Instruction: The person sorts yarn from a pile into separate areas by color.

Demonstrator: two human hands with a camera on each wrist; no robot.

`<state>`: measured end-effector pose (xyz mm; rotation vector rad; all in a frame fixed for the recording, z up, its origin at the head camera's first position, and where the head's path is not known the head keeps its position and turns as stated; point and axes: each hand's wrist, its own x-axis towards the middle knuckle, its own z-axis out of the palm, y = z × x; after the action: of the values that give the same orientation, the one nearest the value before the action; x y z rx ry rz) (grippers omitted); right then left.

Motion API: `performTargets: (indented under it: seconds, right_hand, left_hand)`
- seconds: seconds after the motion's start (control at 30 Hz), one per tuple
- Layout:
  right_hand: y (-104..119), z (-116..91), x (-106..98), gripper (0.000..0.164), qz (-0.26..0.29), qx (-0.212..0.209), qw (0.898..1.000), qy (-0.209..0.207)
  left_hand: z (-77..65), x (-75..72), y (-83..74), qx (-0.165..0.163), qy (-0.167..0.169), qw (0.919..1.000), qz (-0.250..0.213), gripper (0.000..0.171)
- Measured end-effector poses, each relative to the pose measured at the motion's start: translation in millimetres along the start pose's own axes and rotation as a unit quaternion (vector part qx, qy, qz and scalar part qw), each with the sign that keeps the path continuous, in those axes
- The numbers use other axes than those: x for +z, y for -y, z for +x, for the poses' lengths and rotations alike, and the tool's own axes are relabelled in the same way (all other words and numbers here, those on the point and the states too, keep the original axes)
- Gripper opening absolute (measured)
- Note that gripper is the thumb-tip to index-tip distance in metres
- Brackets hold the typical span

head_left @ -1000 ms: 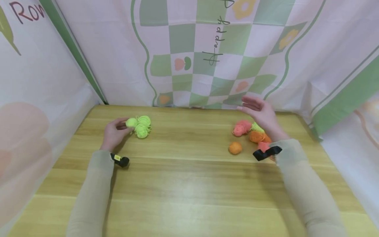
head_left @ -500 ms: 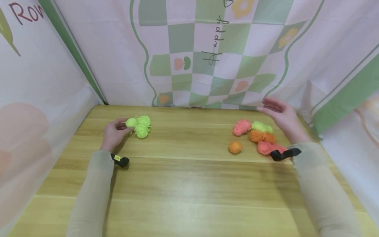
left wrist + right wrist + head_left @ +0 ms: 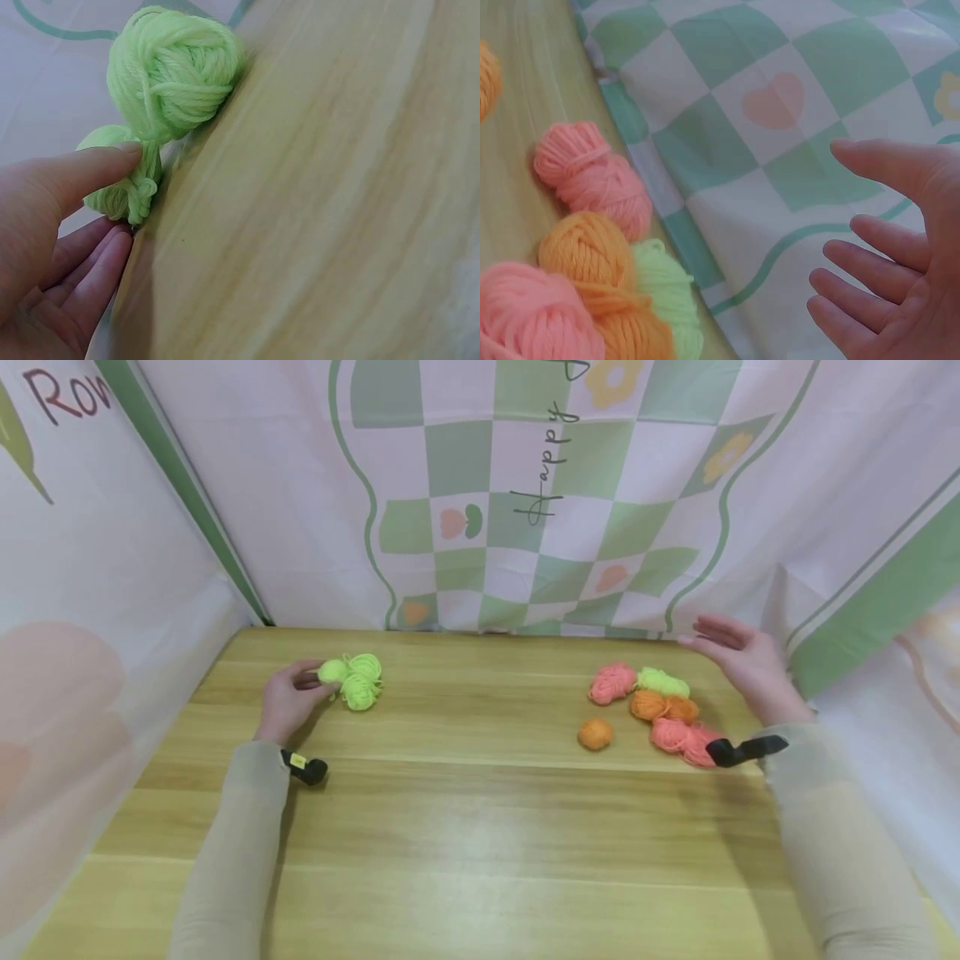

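At the table's left side, my left hand (image 3: 288, 697) pinches a small lime-green ball of yarn (image 3: 332, 672) between thumb and fingers. In the left wrist view the thumb lies on this ball (image 3: 112, 199), and a bigger lime-green yarn ball (image 3: 176, 75) sits just beyond it. The head view shows a lime-green yarn bundle (image 3: 362, 682) of two lobes right beside the held ball. My right hand (image 3: 746, 664) hovers at the far right with fingers spread and nothing in them, also seen in the right wrist view as a bare hand (image 3: 900, 262) before the cloth.
Near the right hand lie a coral yarn skein (image 3: 612, 683), a lime-green skein (image 3: 663, 683), an orange skein (image 3: 663, 706), a larger coral skein (image 3: 684, 741) and an orange ball (image 3: 596, 734). A checkered cloth (image 3: 517, 527) hangs behind the wooden table (image 3: 465, 852).
My right hand has moved to the right, away from over the yarn group, uncovering the lime-green, orange and coral skeins. The left hand and its yarn ball have stayed put.
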<state>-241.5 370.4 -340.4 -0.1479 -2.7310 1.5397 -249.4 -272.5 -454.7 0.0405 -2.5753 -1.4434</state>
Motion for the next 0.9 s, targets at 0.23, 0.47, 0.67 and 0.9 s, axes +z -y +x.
performTargets:
  seconds: [0.23, 0.47, 0.67, 0.9]
  right_hand:
    - [-11, 1, -3, 0.083, -0.020, -0.002, 1.000, 0.011]
    - [-26, -2, 6, 0.088, -0.034, 0.002, 0.999, 0.030]
    - [-43, -5, 17, 0.083, -0.030, 0.008, 0.998, 0.058]
    - [-54, -6, 21, 0.088, -0.044, 0.021, 0.996, 0.070]
  left_hand:
    - [-0.9, -0.3, 0.4, -0.006, -0.001, 1.0000, -0.005, 0.051]
    - [-2.3, -0.2, -2.1, -0.008, -0.003, 1.0000, -0.003, 0.051]
    - [-2.4, -0.1, -2.0, -0.009, -0.002, 0.9999, -0.004, 0.051]
    - [-2.3, 0.1, -1.5, -0.008, -0.003, 1.0000, -0.004, 0.052]
